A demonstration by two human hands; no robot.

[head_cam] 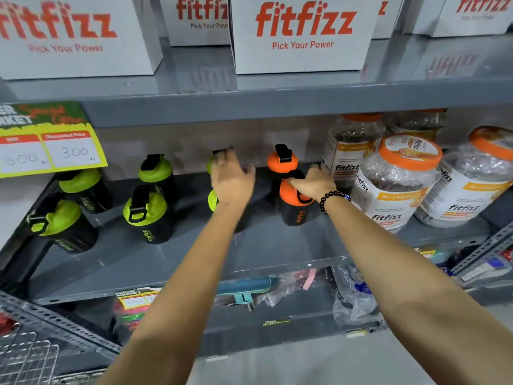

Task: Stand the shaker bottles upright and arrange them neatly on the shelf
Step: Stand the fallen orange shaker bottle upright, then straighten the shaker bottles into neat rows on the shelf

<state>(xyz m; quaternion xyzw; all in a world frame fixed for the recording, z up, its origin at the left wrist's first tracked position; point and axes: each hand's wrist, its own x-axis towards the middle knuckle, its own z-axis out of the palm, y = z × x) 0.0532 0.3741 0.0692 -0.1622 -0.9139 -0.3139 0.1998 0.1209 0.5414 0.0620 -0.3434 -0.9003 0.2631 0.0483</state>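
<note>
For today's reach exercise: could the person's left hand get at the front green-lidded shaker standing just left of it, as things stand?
Probably yes. The left hand hovers open over the middle shaker pair, and the front green-lidded shaker stands upright just to its left with bare shelf before it. Nothing visibly blocks a short sideways move.

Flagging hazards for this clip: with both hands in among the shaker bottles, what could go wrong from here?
1. The right hand rests on the front orange-lid bottle, which stands close in front of the rear orange-lid bottle; a pull could knock that one over.
2. The left hand reaches over two green-lid bottles it mostly hides; its forearm could topple the nearer one.
3. The large jars crowd the right wrist, leaving little room there.
</note>
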